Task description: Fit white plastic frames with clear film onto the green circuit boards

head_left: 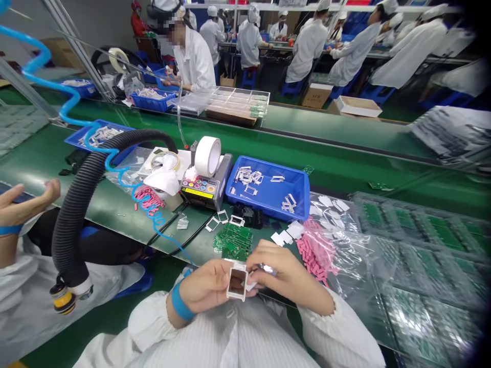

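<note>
My left hand (203, 286), with a blue band at the wrist, grips a small white rectangular plastic frame (229, 292), tilted upright in front of my chest. My right hand (284, 271) is closed at the frame's right side. A shiny metal tool (267, 269) shows between its fingers; its kind is not clear. At the right fingertips is a small white piece (250, 286), partly hidden. Just beyond my hands lies a pile of green circuit boards (233, 239). Loose white frames (212, 224) lie left of that pile.
A blue bin (268, 190) holds more frames. Right of it are white pads (294, 229), pink pieces (312, 250) and plastic trays of boards (406, 220). A tape machine (205, 189) stands left, near a black hose (72, 225) and a co-worker's hand (28, 204).
</note>
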`<action>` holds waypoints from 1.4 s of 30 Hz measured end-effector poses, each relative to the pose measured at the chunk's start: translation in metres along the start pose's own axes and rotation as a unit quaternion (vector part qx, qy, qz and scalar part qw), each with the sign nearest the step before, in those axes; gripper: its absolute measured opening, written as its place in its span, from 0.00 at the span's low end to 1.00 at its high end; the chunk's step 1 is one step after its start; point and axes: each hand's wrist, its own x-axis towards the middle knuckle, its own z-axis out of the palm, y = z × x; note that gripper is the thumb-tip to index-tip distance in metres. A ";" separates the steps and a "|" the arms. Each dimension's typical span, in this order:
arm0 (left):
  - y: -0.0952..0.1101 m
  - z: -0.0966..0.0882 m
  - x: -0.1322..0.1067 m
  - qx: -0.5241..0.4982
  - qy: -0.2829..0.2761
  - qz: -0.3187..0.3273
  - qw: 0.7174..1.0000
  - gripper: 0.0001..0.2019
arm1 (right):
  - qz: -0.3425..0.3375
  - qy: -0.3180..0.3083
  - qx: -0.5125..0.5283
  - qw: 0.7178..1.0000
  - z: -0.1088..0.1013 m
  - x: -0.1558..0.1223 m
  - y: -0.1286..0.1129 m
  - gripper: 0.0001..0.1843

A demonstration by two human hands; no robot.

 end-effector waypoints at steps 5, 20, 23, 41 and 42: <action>0.006 -0.004 -0.006 0.026 -0.049 -0.074 0.996 0.23 | -0.008 -0.041 0.047 0.998 -0.002 0.008 -0.001 0.14; 0.005 0.017 -0.003 -0.020 0.073 0.110 0.991 0.17 | -0.020 0.296 -0.076 0.952 0.038 -0.002 -0.007 0.12; 0.004 0.016 -0.002 -0.018 0.078 0.116 0.990 0.16 | 0.041 0.288 -0.027 0.956 0.039 0.004 -0.008 0.05; 0.001 -0.001 -0.004 -0.076 -0.011 0.039 0.996 0.18 | 0.157 0.100 0.169 0.968 0.036 -0.034 0.030 0.17; 0.000 0.001 -0.002 -0.083 -0.022 0.028 0.996 0.18 | 0.128 0.087 0.231 0.961 0.032 -0.030 0.026 0.18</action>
